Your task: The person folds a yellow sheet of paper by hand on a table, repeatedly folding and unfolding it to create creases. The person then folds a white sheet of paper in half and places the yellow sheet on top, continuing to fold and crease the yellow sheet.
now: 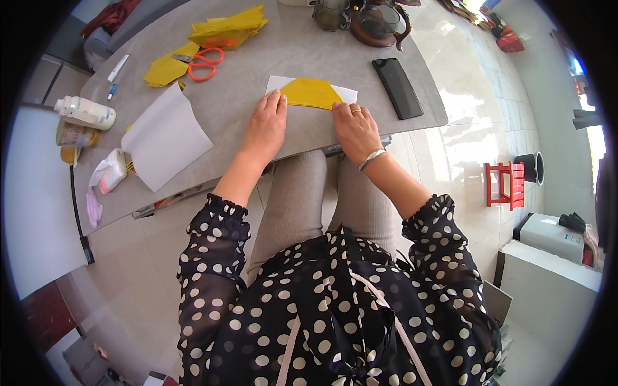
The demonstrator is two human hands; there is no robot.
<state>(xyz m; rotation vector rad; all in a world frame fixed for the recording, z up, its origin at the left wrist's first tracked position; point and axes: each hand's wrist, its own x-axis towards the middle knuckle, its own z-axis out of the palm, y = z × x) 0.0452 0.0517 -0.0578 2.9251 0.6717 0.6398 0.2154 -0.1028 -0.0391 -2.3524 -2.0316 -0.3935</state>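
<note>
A folded piece of yellow paper [311, 92] lies on a white paper sheet [348, 93], whose corners stick out on both sides. My left hand [265, 121] pinches the left end of the two papers, fingertips at the edge. At the opposite lower corner, my right hand [356, 128] presses with bent fingers; a ring and a bracelet are on that side. Both thumbs are mostly hidden. To the right of the papers rests a black smartphone [397, 89], apart from my fingers.
Orange-handled scissors [205, 63] lie by stacks of yellow paper [227, 29]. A large white sheet [166, 140], a white bottle [89, 112] and a tissue pack [114, 171] are at the left. A glass teapot [379, 21] stands at the back. The table's front edge [304, 153] crosses above my legs.
</note>
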